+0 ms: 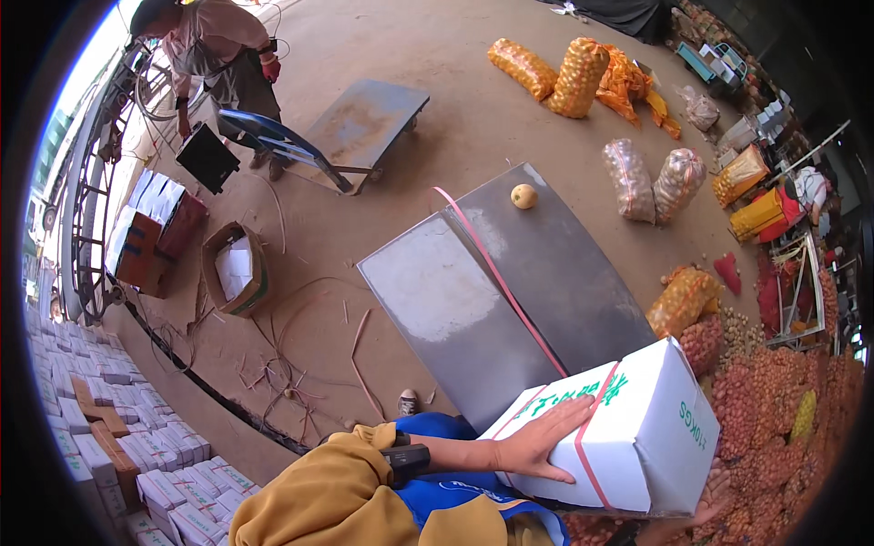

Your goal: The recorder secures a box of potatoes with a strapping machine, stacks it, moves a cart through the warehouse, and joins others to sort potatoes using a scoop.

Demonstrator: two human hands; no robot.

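Note:
A white carton point(655, 437) with green printing and pink strapping lies tilted at the near right end of a grey metal table point(564, 246). My left hand point(551, 441) rests flat on the carton's upper face, fingers apart, fingertips by the strap. Below the carton's near right end, my right hand point(715, 499) supports it, partly hidden by the box. A pink strap point(496, 268) runs across the tabletop toward the carton. One round onion-like bulb point(523, 197) sits at the table's far end.
Stacked white cartons point(173, 455) fill the lower left. An open cardboard box point(235, 268) and loose straps lie on the floor. Beyond are a flatbed trolley point(364, 123) and a person point(214, 55) holding a black case. Filled net sacks point(578, 77) stand right; bulbs point(756, 409) heap nearby.

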